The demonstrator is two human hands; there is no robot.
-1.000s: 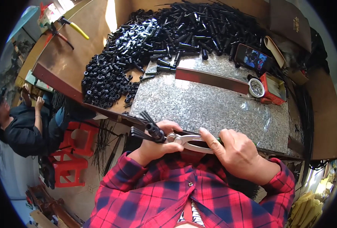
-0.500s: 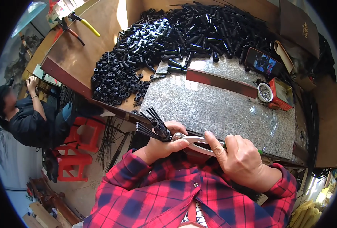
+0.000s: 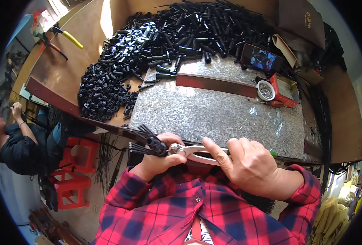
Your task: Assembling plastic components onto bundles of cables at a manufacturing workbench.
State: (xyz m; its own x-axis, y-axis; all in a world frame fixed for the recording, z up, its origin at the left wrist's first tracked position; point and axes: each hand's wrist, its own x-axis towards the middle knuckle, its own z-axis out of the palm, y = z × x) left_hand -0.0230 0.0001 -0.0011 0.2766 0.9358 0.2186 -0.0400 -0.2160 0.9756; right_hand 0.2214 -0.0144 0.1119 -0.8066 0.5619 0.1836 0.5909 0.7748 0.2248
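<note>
My left hand is closed around a black ribbed hub with a bundle of thin black rods fanning out to the left, much like an umbrella runner with its ribs. A pair of silver pincers reaches from the right, its jaws right against the hub beside my left thumb. My right hand grips the pincer handles, thumb laid along the top; a green handle end shows past the knuckles. What sits between the jaws is hidden. Both hands are just in front of the speckled stone slab.
Black tubes and notched rings are heaped behind and left. On the slab lie a brown bar and a white cup of small metal bits, near a red box and a phone. A person sits left near red stools.
The whole view has shifted, so the table sits farther left. The hub and rods have turned slightly in my left hand; the pincers stay against the hub.
</note>
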